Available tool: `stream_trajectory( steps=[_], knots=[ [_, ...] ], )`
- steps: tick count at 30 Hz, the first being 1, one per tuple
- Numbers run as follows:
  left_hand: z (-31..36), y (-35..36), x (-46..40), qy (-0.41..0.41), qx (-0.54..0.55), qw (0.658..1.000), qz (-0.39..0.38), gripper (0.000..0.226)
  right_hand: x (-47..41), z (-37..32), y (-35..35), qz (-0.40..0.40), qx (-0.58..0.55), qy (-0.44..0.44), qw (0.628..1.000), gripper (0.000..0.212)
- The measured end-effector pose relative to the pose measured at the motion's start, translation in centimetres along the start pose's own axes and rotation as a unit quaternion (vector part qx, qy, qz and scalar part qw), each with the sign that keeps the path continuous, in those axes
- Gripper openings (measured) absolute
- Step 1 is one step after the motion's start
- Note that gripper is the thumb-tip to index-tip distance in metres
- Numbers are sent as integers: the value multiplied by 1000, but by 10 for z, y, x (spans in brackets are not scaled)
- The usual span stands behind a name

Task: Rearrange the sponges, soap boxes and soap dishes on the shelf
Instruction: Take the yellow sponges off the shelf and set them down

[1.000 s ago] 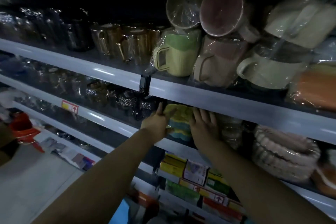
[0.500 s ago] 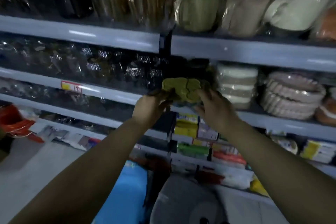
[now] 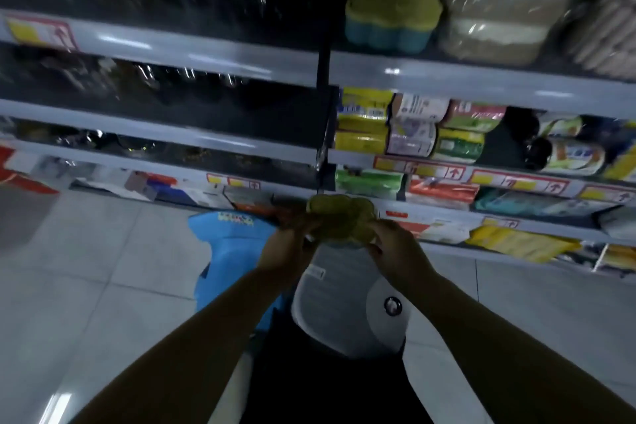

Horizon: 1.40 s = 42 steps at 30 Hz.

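Both your hands are on the same thing right now: a yellow-green, lobed, flower-shaped soap dish (image 3: 340, 217), held out in front of you, low down, level with the bottom shelves. Your left hand (image 3: 287, 253) grips its left edge with the fingers curled in around it, and your right hand (image 3: 395, 251) has the right edge, fingers wrapped over the rim too. It's dim and a bit blurry, so you can't make out exactly where each fingertip sits, but neither hand is spread flat; both are closed on the dish. The dish is off the shelf, in the air between your hands, above the grey-white bin lid (image 3: 347, 313) and next to the blue container (image 3: 234, 251) standing on the tiled floor (image 3: 86, 268).

Up on the shelf (image 3: 481, 83) at the top right there's a stack of the same kind of dishes (image 3: 392, 15), a yellow-green one on top and blue ones under it, sitting near the left end of that bay. Just beside it on the right is a plastic-wrapped pack of pale sponges (image 3: 499, 10), pretty smeared by motion blur. One shelf down you've got the soap boxes (image 3: 409, 127), yellow, white and green ones stacked in two rows, with more packs further right. Price tags with red arrows (image 3: 516, 181) run along the shelf edge below them. The left bay is mostly dark, glassy stuff you can't really identify.
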<state>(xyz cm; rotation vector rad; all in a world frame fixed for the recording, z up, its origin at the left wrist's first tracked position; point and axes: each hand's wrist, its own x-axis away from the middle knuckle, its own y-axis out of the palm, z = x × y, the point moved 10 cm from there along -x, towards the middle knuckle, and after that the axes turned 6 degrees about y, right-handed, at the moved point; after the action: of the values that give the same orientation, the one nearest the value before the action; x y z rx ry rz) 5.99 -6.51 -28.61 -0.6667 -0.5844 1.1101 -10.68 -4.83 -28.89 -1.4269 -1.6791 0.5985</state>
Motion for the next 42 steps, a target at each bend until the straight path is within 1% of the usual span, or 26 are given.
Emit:
stream_trajectory(
  steps=[2, 4, 6, 9, 13, 16, 18, 20, 21, 22, 24, 26, 28, 29, 31, 33, 35, 37, 39, 42],
  knots=[
    [-30, 37, 3, -43, 2, 998, -38, 43, -4, 25, 36, -32, -7, 15, 999, 29],
    [-55, 72, 3, -66, 0, 995, -70, 49, -11, 47, 65, -48, -3, 29, 998, 24],
    [-75, 104, 1, -85, -26, 991, -103, 55, -20, 65, 92, -54, 7, 27, 998, 22],
    [-108, 154, 3, -128, -32, 979, -153, 60, -34, 96, 130, -64, 0, 22, 998, 33],
    [-147, 208, 10, -172, -4, 966, -193, 65, -44, 137, 168, -89, -20, 58, 994, 43],
    [-161, 231, 9, -185, 19, 960, -208, 76, -45, 155, 196, -158, -10, 86, 984, 52],
    [-166, 243, 9, -183, 28, 954, -234, 82, -42, 163, 211, -221, -13, 109, 969, 63],
    [-162, 244, 5, -171, 34, 951, -254, 80, -37, 166, 216, -268, -17, 120, 956, 72],
    [-156, 240, -1, -163, 42, 953, -252, 80, -35, 164, 214, -280, -11, 123, 952, 71],
    [-149, 231, -8, -157, 47, 957, -238, 79, -33, 160, 205, -278, -6, 125, 952, 68],
    [-133, 201, -24, -142, 27, 972, -182, 73, -32, 146, 170, -227, -6, 118, 967, 57],
    [-112, 162, -38, -130, -4, 985, -113, 53, -32, 124, 120, -148, -2, 92, 985, 43],
    [-79, 121, -47, -114, -24, 990, -77, 33, -30, 95, 66, -91, -5, 61, 994, 32],
    [-57, 99, -52, -97, -42, 992, -65, 29, -29, 81, 39, -72, -9, 55, 996, 31],
    [-6, 52, -64, -52, -85, 995, -30, 26, -25, 51, -13, -40, -12, 39, 998, 36],
    [54, 2, -74, -2, -93, 996, 15, 27, -23, 15, -66, -14, 6, 4, 1000, 40],
    [108, -48, -86, 51, -103, 991, 73, 30, -23, -23, -120, 39, 20, -44, 998, 41],
    [147, -90, -96, 84, -126, 979, 139, 34, -24, -56, -167, 96, 46, -83, 991, 42],
    [163, -117, -110, 88, -137, 973, 167, 43, -30, -80, -201, 135, 43, -97, 985, 43],
    [154, -140, -137, 37, -150, 975, 163, 61, -48, -97, -232, 147, 13, -76, 986, 50]
  ],
)
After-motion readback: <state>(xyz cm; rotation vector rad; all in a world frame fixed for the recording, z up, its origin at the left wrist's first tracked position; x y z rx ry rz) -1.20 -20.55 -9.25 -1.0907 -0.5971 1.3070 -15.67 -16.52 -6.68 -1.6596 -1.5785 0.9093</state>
